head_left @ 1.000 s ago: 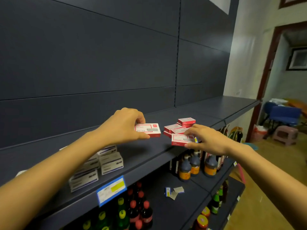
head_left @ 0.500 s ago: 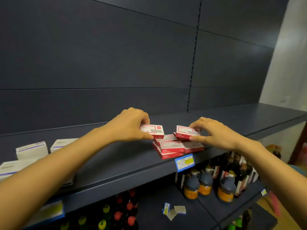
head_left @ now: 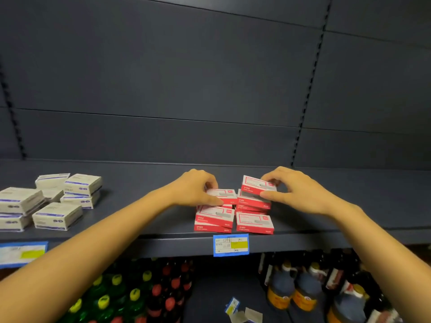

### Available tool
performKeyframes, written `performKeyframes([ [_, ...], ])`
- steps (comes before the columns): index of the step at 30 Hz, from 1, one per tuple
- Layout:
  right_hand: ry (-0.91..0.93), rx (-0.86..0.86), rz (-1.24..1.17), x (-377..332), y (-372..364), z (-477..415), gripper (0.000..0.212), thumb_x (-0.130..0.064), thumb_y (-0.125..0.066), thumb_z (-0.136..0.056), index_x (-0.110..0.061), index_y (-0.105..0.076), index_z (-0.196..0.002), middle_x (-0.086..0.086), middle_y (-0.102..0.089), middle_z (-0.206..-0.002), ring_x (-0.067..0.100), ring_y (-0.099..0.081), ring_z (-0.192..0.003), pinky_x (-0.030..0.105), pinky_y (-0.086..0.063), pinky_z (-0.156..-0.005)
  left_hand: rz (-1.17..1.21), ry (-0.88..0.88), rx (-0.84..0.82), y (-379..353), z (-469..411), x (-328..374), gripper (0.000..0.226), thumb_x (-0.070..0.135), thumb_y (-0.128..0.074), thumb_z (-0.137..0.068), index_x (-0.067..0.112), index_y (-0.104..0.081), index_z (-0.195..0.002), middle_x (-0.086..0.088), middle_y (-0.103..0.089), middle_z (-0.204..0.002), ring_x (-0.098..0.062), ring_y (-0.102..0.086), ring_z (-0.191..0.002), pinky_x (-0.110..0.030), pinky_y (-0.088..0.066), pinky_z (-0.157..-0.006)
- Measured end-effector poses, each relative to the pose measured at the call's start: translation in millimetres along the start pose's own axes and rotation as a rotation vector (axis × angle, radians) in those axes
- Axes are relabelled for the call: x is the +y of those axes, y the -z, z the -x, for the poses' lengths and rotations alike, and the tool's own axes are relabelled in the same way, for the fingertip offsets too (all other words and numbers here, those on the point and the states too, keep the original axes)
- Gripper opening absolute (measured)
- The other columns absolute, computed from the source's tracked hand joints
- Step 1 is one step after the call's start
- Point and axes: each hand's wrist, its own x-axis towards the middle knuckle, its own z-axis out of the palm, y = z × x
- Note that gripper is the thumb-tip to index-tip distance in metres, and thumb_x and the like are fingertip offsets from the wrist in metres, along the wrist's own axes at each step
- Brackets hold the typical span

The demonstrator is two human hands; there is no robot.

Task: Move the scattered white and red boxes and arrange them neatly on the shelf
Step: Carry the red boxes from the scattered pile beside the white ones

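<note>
The dark grey back panel (head_left: 186,78) fills the far part of my view, and under it the shelf (head_left: 140,178) of the same colour runs from left to right. Both my forearms reach over its near edge. On the lower level I see green bottles with yellow caps (head_left: 105,299) at the left, bottles with red caps (head_left: 170,297) beside them, and dark bottles with orange labels (head_left: 282,290) at the right. On the left part of the shelf lie the grey-white boxes with blue print (head_left: 58,215), some stacked in two layers, well apart from my hands. The red and white boxes (head_left: 214,217) stand in one tight group near the front edge, in the middle of the shelf, in two short rows, partly one on another. My left hand (head_left: 193,190) pinches the rear left box (head_left: 222,194) between the thumb on its near side and the curled fingers behind it; this box lies flat on the group. My right hand (head_left: 296,190) grips the tilted box (head_left: 256,185), with the thumb on the near edge and the fingers over the far edge; its far side is raised and it rests on the rear right stack. A blue price label (head_left: 231,245) with a yellow field sits on the shelf edge just under the group, and a second label (head_left: 22,254) is at the far left. Small paper scraps (head_left: 242,313) lie on the lower level.
</note>
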Motion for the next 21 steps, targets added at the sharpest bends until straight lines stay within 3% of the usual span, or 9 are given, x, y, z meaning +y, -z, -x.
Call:
performKeyframes([
  [5, 0.068, -0.103, -0.030, 6.7, -10.0, -16.0, 0.044, -0.048, -0.059, -0.082, -0.028, -0.052, -0.121, -0.007, -0.053, -0.126, 0.009, -0.049, -0.111, 0.034, -0.045, -0.096, -0.075, 0.096, 0.129, 9.6, 12.1, -6.5, 0.046, 0.045, -0.057, -0.084, 0.012, -0.057, -0.117, -0.002, -0.064, -0.117, -0.015, -0.060, -0.097, -0.030, -0.050, -0.085],
  [10, 0.214, -0.032, -0.064, -14.5, -6.6, -36.6, 0.058, -0.052, -0.059, -0.080, -0.029, -0.045, -0.131, -0.008, -0.045, -0.138, 0.011, -0.041, -0.125, 0.035, -0.037, -0.105, -0.284, 0.223, 0.305, 36.4, 44.0, -29.5, 0.034, 0.041, -0.053, -0.087, 0.017, -0.061, -0.111, 0.000, -0.065, -0.114, -0.020, -0.059, -0.099, -0.036, -0.049, -0.086],
  [14, 0.397, -0.032, -0.081, -70.6, -11.0, -62.3, 0.051, -0.050, -0.055, -0.084, -0.031, -0.045, -0.130, -0.011, -0.046, -0.137, 0.009, -0.042, -0.126, 0.042, -0.040, -0.104, -0.370, 0.343, 0.380, 63.4, 89.9, -48.3, 0.031, 0.040, -0.053, -0.088, 0.020, -0.061, -0.110, 0.001, -0.064, -0.115, -0.022, -0.057, -0.104, -0.036, -0.048, -0.087],
  [21, 0.686, -0.096, -0.114, -198.7, -43.1, -90.3, 0.046, -0.043, -0.054, -0.088, -0.028, -0.045, -0.131, -0.009, -0.047, -0.136, 0.012, -0.043, -0.124, 0.042, -0.039, -0.104, -0.456, 0.599, 0.451, 102.4, 205.3, -84.8, 0.032, 0.041, -0.053, -0.088, 0.015, -0.063, -0.105, -0.002, -0.066, -0.110, -0.019, -0.058, -0.090, -0.031, -0.044, -0.073],
])
